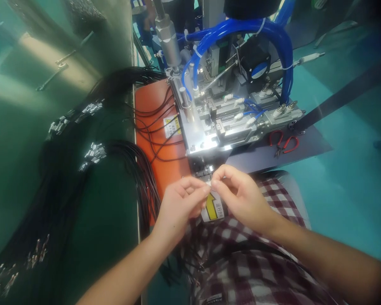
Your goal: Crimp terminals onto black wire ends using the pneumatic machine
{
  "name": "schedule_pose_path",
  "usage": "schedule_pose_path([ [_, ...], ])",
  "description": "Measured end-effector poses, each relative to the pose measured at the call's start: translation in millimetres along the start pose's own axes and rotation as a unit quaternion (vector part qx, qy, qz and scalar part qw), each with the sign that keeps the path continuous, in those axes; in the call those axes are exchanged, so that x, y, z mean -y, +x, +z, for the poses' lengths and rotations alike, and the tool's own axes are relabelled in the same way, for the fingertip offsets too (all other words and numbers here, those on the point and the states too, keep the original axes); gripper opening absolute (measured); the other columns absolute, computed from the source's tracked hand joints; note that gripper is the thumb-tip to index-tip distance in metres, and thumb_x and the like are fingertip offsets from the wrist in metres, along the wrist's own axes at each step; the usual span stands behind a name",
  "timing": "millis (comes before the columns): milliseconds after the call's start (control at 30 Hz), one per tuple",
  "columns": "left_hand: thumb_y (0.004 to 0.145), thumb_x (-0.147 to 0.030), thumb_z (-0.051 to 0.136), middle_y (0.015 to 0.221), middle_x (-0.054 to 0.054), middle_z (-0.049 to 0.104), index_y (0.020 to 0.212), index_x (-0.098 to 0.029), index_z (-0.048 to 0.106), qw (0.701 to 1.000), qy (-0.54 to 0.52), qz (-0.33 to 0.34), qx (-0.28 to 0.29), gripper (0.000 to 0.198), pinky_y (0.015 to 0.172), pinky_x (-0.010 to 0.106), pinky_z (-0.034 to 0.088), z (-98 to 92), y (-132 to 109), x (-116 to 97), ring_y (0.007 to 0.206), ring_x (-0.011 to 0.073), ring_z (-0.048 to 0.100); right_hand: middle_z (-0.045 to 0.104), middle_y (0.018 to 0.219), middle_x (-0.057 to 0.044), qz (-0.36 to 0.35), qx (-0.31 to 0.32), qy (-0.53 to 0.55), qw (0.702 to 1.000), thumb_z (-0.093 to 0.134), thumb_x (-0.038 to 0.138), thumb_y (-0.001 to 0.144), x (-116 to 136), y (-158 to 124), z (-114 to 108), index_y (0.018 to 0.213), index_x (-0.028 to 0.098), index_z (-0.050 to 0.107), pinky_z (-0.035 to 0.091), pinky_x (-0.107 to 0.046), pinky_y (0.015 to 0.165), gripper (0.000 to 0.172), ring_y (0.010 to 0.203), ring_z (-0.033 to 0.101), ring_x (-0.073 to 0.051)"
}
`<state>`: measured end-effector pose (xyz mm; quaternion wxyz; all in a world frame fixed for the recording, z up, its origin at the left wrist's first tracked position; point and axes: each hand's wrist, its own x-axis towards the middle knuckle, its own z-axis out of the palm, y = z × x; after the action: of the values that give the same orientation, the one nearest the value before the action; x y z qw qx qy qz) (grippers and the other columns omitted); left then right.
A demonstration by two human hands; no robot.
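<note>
My left hand (pixel 179 205) and my right hand (pixel 239 197) meet fingertip to fingertip just in front of a metal machine (pixel 222 123). Both are pinched together on a tiny pale piece at about the machine's front slot (pixel 205 171); it is too small to name. Below my fingers sits a white label with a yellow arrow (pixel 213 208). Thin black wires (pixel 155 135) loop over the orange plate (pixel 152 101) left of the machine. My lap in a checked cloth (pixel 241 262) lies under my forearms.
Bundles of black cables with metal end terminals (pixel 92 152) lie over the dark green surface on the left. Blue air hoses (pixel 241 29) arch over the machine. Red-handled pliers (pixel 284 144) rest on a dark sheet to the right. Teal floor lies beyond.
</note>
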<state>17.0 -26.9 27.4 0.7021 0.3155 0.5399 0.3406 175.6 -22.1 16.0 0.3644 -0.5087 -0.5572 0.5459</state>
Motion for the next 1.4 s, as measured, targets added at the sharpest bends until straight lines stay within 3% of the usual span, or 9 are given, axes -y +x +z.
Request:
schedule_pose_path([
  [167, 0.077, -0.027, 0.072, 0.05, -0.007, 0.046, 0.072, -0.013, 0.058, 0.999, -0.042, -0.006, -0.004, 0.02, 0.043, 0.018, 0.018, 0.4, 0.6, -0.6, 0.039, -0.0002, 0.025, 0.05, 0.06, 0.003, 0.099, 0.012, 0.099, 0.99, 0.057, 0.036, 0.087, -0.5, 0.2, -1.8, 0.08, 0.018, 0.057, 0.036, -0.021, 0.042, 0.019, 0.048, 0.042, -0.009],
  [333, 0.077, -0.027, 0.071, 0.048, -0.008, 0.044, 0.072, -0.013, 0.057, 0.998, -0.053, -0.005, -0.013, 0.021, 0.043, 0.018, 0.018, 1.9, 0.5, -1.1, 0.039, 0.0002, 0.025, 0.056, 0.065, 0.0, 0.119, 0.001, 0.097, 0.988, 0.066, 0.038, 0.079, -1.0, -1.1, 0.9, 0.08, 0.016, 0.062, 0.033, -0.021, 0.04, 0.022, 0.049, 0.044, -0.01],
  [500, 0.078, -0.027, 0.069, 0.051, -0.008, 0.046, 0.072, -0.014, 0.056, 0.998, -0.065, -0.005, -0.008, 0.02, 0.042, 0.018, 0.015, 2.1, 1.0, 0.9, 0.038, -0.0001, 0.024, 0.057, 0.065, 0.0, 0.092, -0.016, 0.105, 0.99, 0.063, 0.037, 0.08, -1.2, -4.0, 11.7, 0.074, 0.018, 0.057, 0.04, -0.024, 0.047, 0.021, 0.054, 0.049, -0.012],
  [667, 0.081, -0.026, 0.066, 0.05, -0.008, 0.044, 0.072, -0.014, 0.054, 0.996, -0.088, -0.005, -0.002, 0.019, 0.042, 0.018, 0.015, 2.5, 0.3, 2.9, 0.039, 0.0004, 0.023, 0.054, 0.068, 0.0, -0.025, -0.091, -0.009, 0.995, 0.059, 0.026, 0.084, -6.0, -11.1, 18.2, 0.07, 0.02, 0.054, 0.041, -0.026, 0.056, 0.016, 0.059, 0.048, -0.012],
  [867, 0.08, -0.027, 0.068, 0.047, -0.009, 0.042, 0.072, -0.015, 0.054, 0.997, -0.074, -0.008, -0.018, 0.02, 0.042, 0.018, 0.015, 4.3, -0.7, 1.9, 0.039, 0.0008, 0.022, 0.055, 0.066, 0.0, 0.09, -0.016, 0.054, 0.994, 0.059, 0.036, 0.085, -3.1, -5.7, 5.0, 0.078, 0.018, 0.06, 0.036, -0.024, 0.045, 0.019, 0.052, 0.044, -0.011],
  [1033, 0.074, -0.03, 0.073, 0.048, -0.008, 0.044, 0.072, -0.014, 0.056, 0.999, -0.038, -0.013, -0.029, 0.023, 0.04, 0.016, 0.015, 7.1, -1.3, 0.7, 0.04, 0.0008, 0.025, 0.051, 0.059, 0.003, 0.062, -0.006, 0.038, 0.997, 0.062, 0.03, 0.081, 2.0, 1.3, -0.4, 0.078, 0.018, 0.06, 0.035, -0.023, 0.046, 0.013, 0.05, 0.042, -0.01],
  [1200, 0.074, -0.031, 0.073, 0.047, -0.007, 0.044, 0.071, -0.014, 0.057, 1.0, -0.008, -0.007, -0.022, 0.024, 0.04, 0.015, 0.017, 7.9, -1.5, 0.9, 0.04, 0.0011, 0.027, 0.053, 0.065, 0.001, 0.04, 0.003, 0.004, 0.999, 0.06, 0.024, 0.08, 3.6, 4.3, -1.1, 0.07, 0.018, 0.057, 0.037, -0.023, 0.05, 0.012, 0.056, 0.045, -0.011],
  [1400, 0.075, -0.03, 0.072, 0.049, -0.007, 0.044, 0.071, -0.014, 0.057, 1.0, -0.019, -0.004, -0.022, 0.022, 0.04, 0.014, 0.018, 6.9, -1.0, 2.3, 0.042, 0.0013, 0.028, 0.044, 0.055, 0.006, 0.129, 0.056, 0.111, 0.984, 0.061, 0.04, 0.082, 3.6, 4.9, -5.2, 0.074, 0.016, 0.059, 0.026, -0.021, 0.04, 0.025, 0.044, 0.031, -0.007],
])
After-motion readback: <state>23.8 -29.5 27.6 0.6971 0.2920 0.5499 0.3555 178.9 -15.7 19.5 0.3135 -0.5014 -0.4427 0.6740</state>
